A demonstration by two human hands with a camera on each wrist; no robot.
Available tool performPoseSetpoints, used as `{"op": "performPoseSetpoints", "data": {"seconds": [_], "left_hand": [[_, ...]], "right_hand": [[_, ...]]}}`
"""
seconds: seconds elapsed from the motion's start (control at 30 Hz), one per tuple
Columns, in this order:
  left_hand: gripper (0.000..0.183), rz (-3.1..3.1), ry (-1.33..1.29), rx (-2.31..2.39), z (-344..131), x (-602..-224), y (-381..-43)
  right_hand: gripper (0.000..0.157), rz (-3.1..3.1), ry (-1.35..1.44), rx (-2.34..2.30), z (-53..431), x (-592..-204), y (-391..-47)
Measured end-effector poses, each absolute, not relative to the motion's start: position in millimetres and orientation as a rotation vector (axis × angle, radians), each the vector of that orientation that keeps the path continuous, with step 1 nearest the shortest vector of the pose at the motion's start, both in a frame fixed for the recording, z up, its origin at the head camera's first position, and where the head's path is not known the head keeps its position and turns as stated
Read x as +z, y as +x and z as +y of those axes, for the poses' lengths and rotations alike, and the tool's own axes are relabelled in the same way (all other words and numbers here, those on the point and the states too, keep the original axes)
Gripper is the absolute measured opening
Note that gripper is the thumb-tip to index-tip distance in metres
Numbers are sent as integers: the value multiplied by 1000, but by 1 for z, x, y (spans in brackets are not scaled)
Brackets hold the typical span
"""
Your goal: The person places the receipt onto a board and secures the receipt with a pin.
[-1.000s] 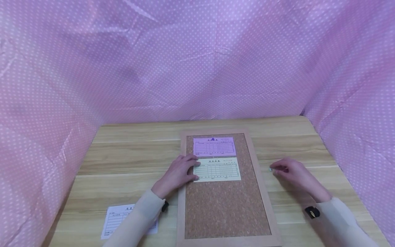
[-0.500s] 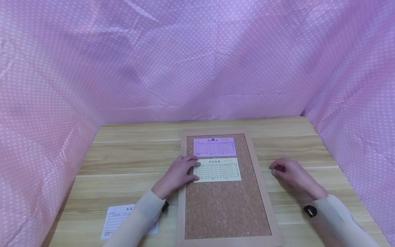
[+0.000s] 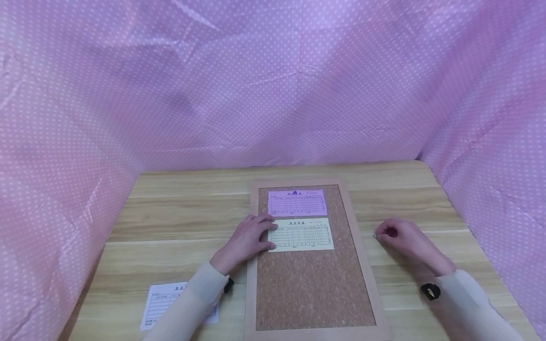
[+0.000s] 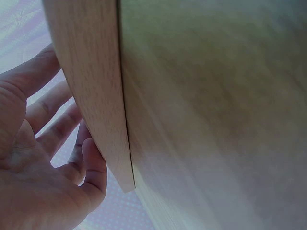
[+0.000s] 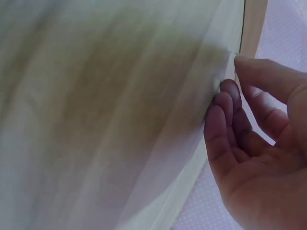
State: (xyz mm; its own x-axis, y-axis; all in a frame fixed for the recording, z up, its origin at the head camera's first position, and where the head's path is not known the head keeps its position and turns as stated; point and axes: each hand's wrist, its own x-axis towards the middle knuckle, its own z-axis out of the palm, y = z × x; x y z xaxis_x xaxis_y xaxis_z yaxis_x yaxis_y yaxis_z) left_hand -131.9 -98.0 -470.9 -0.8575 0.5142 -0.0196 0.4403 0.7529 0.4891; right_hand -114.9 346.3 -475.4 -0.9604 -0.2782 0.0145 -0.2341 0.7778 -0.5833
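My left hand [image 3: 245, 239] reaches over the left side of the framed cork board [image 3: 313, 293], its fingertips and thumb resting on the left edge of a pale yellow receipt slip [image 3: 304, 234]. Just above that lies a purple slip [image 3: 297, 204] with a purple pushpin [image 3: 295, 192] at its top. On the wooden table right of the board, my right hand [image 3: 403, 237] pinches a small pale green pushpin [image 3: 375, 235] between finger and thumb. The left wrist view has the left hand [image 4: 53, 148] at the board's wooden frame [image 4: 98, 91]; the right wrist view catches the right hand [image 5: 264, 129] close over the tabletop.
A white slip [image 3: 159, 305] lies on the table [image 3: 183, 208] at the front left, partly under the left sleeve [image 3: 194, 296]. Pink dotted cloth [image 3: 273, 94] hangs behind the table and along both sides.
The right hand has turned slightly, its fingers closing further around the small green pushpin near the same spot. The left hand, the slips and the board stay in place.
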Motion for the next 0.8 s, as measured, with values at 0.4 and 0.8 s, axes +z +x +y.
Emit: {"op": "performPoseSetpoints", "data": {"seconds": [0.4, 0.8], "left_hand": [[54, 2800, 768, 715, -98, -472, -133], [54, 2790, 759, 722, -97, -469, -133]], "right_hand": [[7, 2857, -308, -1026, 338, -466, -111], [14, 2864, -334, -1089, 328, -461, -110]]}}
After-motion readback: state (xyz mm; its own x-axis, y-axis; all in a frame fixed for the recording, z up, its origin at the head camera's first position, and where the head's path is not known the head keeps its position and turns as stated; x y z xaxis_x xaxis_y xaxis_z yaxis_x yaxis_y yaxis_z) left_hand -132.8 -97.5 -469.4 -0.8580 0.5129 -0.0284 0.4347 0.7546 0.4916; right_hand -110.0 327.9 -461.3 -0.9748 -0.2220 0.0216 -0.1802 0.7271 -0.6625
